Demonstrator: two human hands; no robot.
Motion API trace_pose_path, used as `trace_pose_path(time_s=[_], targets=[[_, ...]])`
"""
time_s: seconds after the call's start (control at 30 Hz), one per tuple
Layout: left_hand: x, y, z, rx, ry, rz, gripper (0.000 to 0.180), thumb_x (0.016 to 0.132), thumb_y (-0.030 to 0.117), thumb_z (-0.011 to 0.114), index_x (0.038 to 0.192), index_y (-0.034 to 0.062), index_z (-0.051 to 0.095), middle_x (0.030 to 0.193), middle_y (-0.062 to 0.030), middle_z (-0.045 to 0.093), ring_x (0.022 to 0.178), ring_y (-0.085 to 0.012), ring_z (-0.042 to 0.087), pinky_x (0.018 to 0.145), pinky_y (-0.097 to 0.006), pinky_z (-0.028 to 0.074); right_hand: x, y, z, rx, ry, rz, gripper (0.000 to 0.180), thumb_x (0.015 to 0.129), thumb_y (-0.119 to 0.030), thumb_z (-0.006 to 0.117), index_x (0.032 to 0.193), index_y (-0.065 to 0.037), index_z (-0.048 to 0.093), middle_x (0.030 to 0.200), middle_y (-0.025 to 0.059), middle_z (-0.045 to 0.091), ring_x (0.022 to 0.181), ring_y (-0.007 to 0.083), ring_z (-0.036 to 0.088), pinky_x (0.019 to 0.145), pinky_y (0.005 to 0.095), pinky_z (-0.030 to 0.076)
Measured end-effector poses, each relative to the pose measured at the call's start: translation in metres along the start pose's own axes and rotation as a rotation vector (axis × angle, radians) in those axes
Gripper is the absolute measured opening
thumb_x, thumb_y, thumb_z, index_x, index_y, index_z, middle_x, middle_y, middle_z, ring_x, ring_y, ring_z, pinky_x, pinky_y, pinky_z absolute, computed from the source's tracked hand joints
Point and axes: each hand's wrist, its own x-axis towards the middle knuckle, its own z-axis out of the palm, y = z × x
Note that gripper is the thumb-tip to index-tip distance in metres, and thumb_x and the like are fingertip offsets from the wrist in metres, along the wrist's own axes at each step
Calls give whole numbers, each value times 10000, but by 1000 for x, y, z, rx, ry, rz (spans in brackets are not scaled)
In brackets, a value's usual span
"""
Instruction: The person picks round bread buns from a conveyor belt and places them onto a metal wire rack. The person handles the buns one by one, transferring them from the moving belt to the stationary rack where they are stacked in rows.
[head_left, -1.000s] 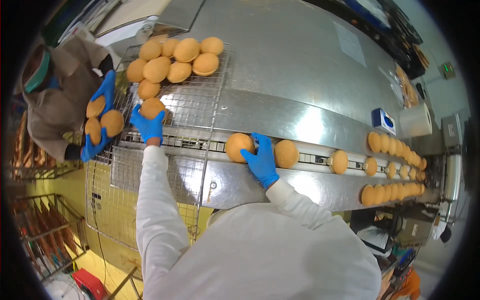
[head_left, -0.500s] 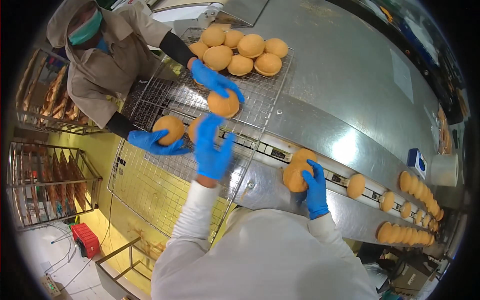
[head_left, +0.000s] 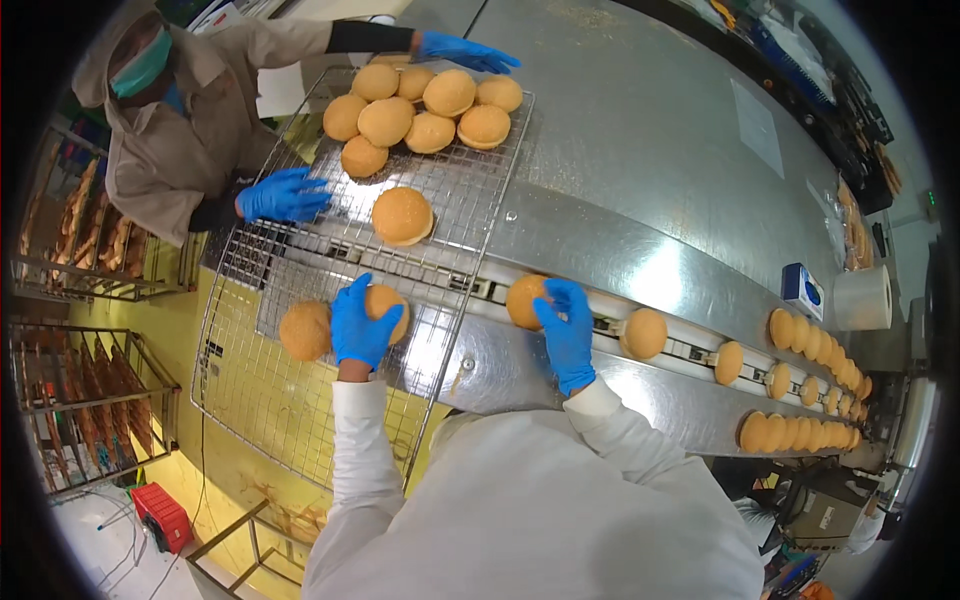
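Note:
My left hand (head_left: 360, 325), in a blue glove, grips a round golden bun (head_left: 390, 305) over the wire rack (head_left: 300, 420). Another bun (head_left: 305, 331) lies on the rack just left of it. My right hand (head_left: 567, 330), also gloved, rests on a bun (head_left: 525, 300) on the steel conveyor (head_left: 620, 260). A single bun (head_left: 402, 216) sits mid-rack, and a cluster of several buns (head_left: 425, 110) fills the rack's far end. Across the rack a co-worker in a beige coat has one gloved hand (head_left: 285, 195) on the wire and the other (head_left: 465, 50) past the cluster.
More buns (head_left: 643, 333) ride the conveyor toward the right, bunching into rows (head_left: 820, 350) at its end. A blue-and-white box (head_left: 803, 291) and a paper roll (head_left: 862, 298) stand on the steel. Racks of baked goods (head_left: 80, 230) stand at left, a red crate (head_left: 162, 515) on the floor.
My left hand came back down the rack and now grips a bun. My right hand stays on a conveyor bun. The co-worker set buns down and moved both hands apart.

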Motion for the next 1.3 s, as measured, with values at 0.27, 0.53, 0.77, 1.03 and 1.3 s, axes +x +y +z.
trace_pose_path(time_s=[0.27,0.53,0.77,1.03,1.3], targets=[[-40,93,29,-865,-230,42,468,878,233,703,1264,37,525,1194,-176,536,1125,-319,534,997,-383,425,-35,-17,33,365,-454,85,604,856,-206,742,1370,-40,470,1274,129,561,1169,216,544,1034,347,428],[101,37,37,349,421,175,586,834,341,739,1285,43,513,1173,-238,536,1133,-399,535,997,-455,433,8,1,-21,401,-69,204,600,848,-186,722,1364,-14,468,1306,154,542,1203,220,524,1022,354,435],[62,32,25,-108,203,18,803,639,266,875,1301,47,476,1215,-205,428,1107,-382,512,966,-445,458,0,14,-29,-45,66,-11,483,882,-150,692,1322,-42,524,1241,77,566,1138,182,538,992,315,442],[-55,90,35,-644,109,99,653,828,274,752,1356,26,459,1341,-175,447,1265,-350,440,1103,-441,326,-54,-51,40,699,-514,158,601,883,-203,708,1399,-59,435,1312,101,514,1221,202,489,1065,350,396],[-15,95,51,-37,319,130,638,920,336,634,1430,17,424,1423,-304,424,1364,-413,371,1124,-447,316,-7,-8,-17,614,-9,215,564,874,-93,647,1390,-58,422,1304,129,518,1211,243,507,1066,361,410]])
